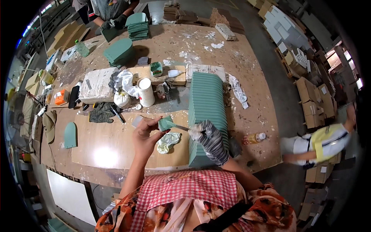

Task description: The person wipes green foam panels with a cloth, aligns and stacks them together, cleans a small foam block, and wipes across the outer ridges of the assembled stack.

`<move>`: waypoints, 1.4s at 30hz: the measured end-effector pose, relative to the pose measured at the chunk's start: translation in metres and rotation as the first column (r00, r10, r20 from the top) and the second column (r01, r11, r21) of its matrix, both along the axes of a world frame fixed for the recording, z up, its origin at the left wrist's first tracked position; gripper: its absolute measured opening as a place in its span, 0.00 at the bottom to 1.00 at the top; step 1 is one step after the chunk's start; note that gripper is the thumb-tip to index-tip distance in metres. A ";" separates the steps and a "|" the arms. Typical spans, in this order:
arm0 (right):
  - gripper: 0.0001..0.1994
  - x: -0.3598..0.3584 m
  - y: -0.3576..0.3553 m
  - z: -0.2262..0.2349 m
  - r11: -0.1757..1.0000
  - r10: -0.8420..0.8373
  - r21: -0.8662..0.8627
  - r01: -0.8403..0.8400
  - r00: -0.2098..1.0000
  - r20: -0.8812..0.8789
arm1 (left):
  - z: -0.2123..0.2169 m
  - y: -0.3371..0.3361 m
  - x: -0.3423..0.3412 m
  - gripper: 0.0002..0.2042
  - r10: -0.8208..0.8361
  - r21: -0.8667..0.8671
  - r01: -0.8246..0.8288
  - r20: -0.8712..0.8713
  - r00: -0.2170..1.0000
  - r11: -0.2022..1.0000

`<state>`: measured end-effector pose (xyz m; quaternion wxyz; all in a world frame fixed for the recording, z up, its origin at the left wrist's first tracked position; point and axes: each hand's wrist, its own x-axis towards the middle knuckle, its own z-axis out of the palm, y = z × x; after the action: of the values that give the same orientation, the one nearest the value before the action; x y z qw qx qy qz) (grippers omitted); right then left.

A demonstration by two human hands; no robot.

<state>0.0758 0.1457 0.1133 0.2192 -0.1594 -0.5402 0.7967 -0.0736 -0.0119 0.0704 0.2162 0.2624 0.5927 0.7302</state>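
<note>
My left hand [145, 133], bare, holds a small green piece [165, 123] up over the wooden board [112, 145]. My right hand [208, 137], in a grey striped glove, grips a thin putty knife [181, 127] whose tip touches the green piece. A crumpled pale green rag [168, 141] lies on the board just below both hands. To the right of my hands stands a long row of green arched panels [207, 112] set on edge.
A white cylinder tub [146, 92], cloths, a marker and a filler-caked slab [96, 85] sit behind the board. A single green arched panel [70, 135] lies at left. Another person with dark gloves [114, 22] handles green panels at the far end. A bottle [253, 138] lies at right.
</note>
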 end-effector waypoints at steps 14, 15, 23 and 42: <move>0.04 0.028 -0.001 0.003 0.993 0.083 -0.090 -0.071 0.988 0.132 | 0.025 -0.021 0.041 0.19 -0.059 -0.024 0.057 -0.112 0.992 0.998; 0.04 0.031 0.003 0.003 0.995 0.052 -0.095 -0.037 0.986 0.157 | 0.029 -0.022 0.045 0.19 -0.059 -0.030 0.056 -0.108 0.992 0.998; 0.06 0.053 -0.005 0.009 0.978 0.198 -0.095 -0.183 0.963 0.181 | 0.037 -0.029 0.074 0.21 -0.054 0.037 0.060 -0.153 0.987 0.997; 0.08 0.086 0.008 0.017 0.958 0.144 0.180 -0.224 0.916 0.374 | 0.041 -0.022 0.118 0.19 -0.095 0.003 0.096 -0.115 0.989 0.995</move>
<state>0.1619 0.1542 0.1304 0.0572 -0.2244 -0.6681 0.7071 0.0445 -0.0339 0.1109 0.2152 0.3330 0.5878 0.7052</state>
